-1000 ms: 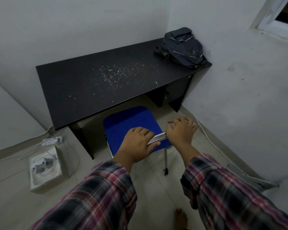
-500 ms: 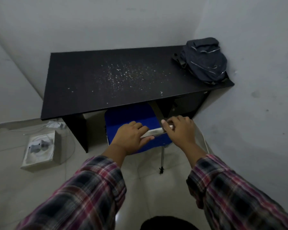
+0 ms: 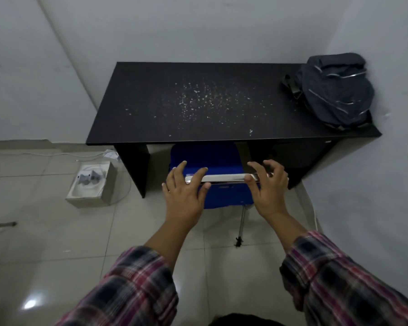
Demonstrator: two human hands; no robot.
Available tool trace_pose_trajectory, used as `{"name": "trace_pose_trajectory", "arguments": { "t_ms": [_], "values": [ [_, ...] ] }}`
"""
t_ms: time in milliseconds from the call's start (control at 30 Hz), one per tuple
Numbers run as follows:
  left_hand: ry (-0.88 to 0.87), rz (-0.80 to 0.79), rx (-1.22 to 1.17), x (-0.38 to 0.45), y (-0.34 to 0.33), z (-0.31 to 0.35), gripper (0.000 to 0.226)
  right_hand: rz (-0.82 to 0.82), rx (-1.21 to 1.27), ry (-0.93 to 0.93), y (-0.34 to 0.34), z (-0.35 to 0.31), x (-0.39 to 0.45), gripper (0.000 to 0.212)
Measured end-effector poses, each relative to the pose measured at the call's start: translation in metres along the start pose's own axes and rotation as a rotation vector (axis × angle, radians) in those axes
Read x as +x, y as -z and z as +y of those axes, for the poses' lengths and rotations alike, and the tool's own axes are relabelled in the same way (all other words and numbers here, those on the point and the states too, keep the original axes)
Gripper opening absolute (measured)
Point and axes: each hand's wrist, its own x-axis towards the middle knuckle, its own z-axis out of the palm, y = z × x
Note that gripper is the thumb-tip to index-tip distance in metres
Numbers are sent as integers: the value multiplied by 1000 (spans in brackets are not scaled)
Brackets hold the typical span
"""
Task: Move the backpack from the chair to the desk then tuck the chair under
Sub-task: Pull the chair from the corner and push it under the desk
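The dark grey backpack (image 3: 335, 92) lies on the right end of the black desk (image 3: 151, 118), against the wall. Most of the blue seat of the chair (image 3: 222, 158) sits under the desk front, and its chrome back bar (image 3: 224, 178) runs between my hands. My left hand (image 3: 184, 196) rests on the bar's left end with fingers spread, the thumb just below the bar. My right hand (image 3: 269, 191) is at the bar's right end, fingers splayed and loose, not wrapped around it.
White crumbs (image 3: 205, 100) are scattered over the middle of the desk. An open white box (image 3: 91, 184) with cables stands on the tiled floor left of the desk. Walls close in behind and to the right, where a white strip (image 3: 309, 203) runs along the floor.
The chair has slid forward under the desk. My hands, which were gripping the back bar, have spread their fingers and moved apart toward its ends.
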Motion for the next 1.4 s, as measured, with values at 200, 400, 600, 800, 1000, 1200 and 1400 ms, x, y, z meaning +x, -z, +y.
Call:
{"name": "trace_pose_trajectory", "arguments": {
  "t_ms": [200,400,600,800,1000,1200,1400],
  "values": [
    [14,12,-33,36,-5,-9,43,-29,-12,0,-15,-1,33,28],
    [37,-19,-70,87,-9,-22,42,-39,12,-15,-38,-6,78,30],
    [39,-39,-129,146,-9,-36,36,-77,49,-46,-58,-16,131,33],
    [31,3,-129,173,-22,-15,33,-113,77,-54,-48,1,172,33],
    [19,-1,-64,161,-32,-8,34,-168,160,-52,-42,16,164,35],
    [7,-47,-23,153,-22,-13,36,-224,188,-73,-40,13,156,35],
    [31,-24,-42,133,-9,-25,38,-191,167,-41,-39,2,135,47]
  ]
}}
